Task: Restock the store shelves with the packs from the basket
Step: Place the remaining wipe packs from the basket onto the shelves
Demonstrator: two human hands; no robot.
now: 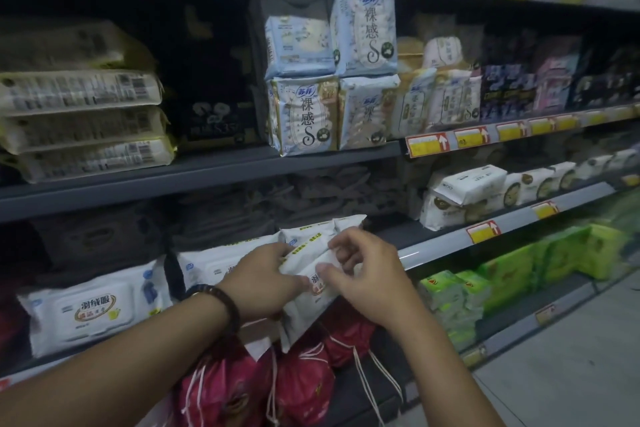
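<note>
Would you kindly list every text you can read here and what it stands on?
"苏菲 裸感 S": pale blue upright pack.
"羽绒服", probably: white flat wipes pack.
Partly covered, unreadable: white soft pack held by left hand and right hand.
Blurred: yellow-and-red price tags.

A bracelet (221,302) of dark, round beads circles the wrist just behind the left hand (268,282). On both sides of the bracelet the forearm is bare; the right hand (367,274) and its forearm are bare too.
</note>
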